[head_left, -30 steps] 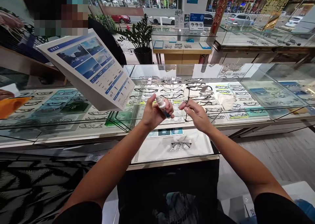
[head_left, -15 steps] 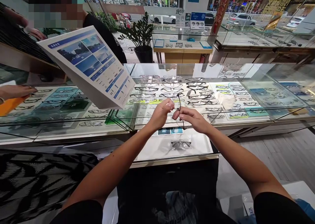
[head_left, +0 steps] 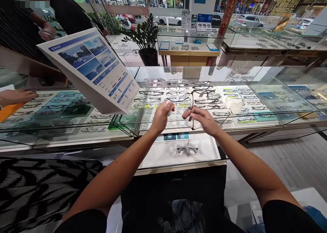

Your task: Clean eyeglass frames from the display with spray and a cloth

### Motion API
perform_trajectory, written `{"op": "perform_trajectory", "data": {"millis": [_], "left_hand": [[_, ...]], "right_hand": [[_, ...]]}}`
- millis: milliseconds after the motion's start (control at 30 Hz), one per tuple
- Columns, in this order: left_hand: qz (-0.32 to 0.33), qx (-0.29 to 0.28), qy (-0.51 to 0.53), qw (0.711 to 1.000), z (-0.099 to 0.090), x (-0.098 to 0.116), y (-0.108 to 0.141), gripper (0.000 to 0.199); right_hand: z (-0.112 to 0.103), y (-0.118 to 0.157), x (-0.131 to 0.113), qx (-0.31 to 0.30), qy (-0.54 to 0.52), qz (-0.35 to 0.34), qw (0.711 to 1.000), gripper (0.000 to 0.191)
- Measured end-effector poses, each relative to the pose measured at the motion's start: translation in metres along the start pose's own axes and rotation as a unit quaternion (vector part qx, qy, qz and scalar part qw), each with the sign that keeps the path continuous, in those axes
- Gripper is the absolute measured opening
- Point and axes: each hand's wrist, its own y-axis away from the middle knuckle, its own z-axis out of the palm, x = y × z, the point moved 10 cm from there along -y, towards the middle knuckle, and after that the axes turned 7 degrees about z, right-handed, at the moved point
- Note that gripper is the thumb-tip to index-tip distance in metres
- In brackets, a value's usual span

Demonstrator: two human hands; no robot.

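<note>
My right hand [head_left: 204, 121] pinches a pair of dark-framed eyeglasses [head_left: 192, 100] above the counter, with the frame turned on edge. Its lower part hangs below my fingers. A short gap to the left is my left hand [head_left: 160, 117], closed with the thumb pressed against the curled fingers. Something small and pale may be between them, but I cannot make it out. Below both hands, a pair of glasses in a clear plastic bag [head_left: 187, 151] lies in the open white drawer [head_left: 155, 158]. Rows of display glasses [head_left: 178, 99] lie under the glass behind my hands.
A tilted white desk calendar [head_left: 102, 72] stands on the glass counter to the left. A crumpled white cloth [head_left: 233, 105] lies to the right. Another person's hand [head_left: 17, 97] rests at the far left over something orange. A potted plant [head_left: 149, 57] stands beyond the counter.
My hands have moved apart: the right one went slightly right with the eyeglasses, the left one slightly left, off them. The person across the counter has shifted left.
</note>
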Motion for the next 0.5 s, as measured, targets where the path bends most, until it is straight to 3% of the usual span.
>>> {"op": "perform_trajectory", "data": {"millis": [133,233,500], "left_hand": [[-0.059,0.109,-0.010,0.992,-0.030,-0.025,-0.005,0.036],[-0.092,0.158,-0.022,0.983,-0.044,-0.044,-0.007,0.027],[-0.111,0.170,-0.046,0.978,-0.051,-0.064,-0.006,0.025]], "right_hand": [[-0.021,-0.003,0.004,0.063,-0.024,0.010,0.998,0.028],[-0.033,-0.004,0.007,0.104,-0.037,0.018,0.994,0.027],[-0.043,-0.004,0.007,0.132,-0.049,0.021,0.990,0.025]]}}
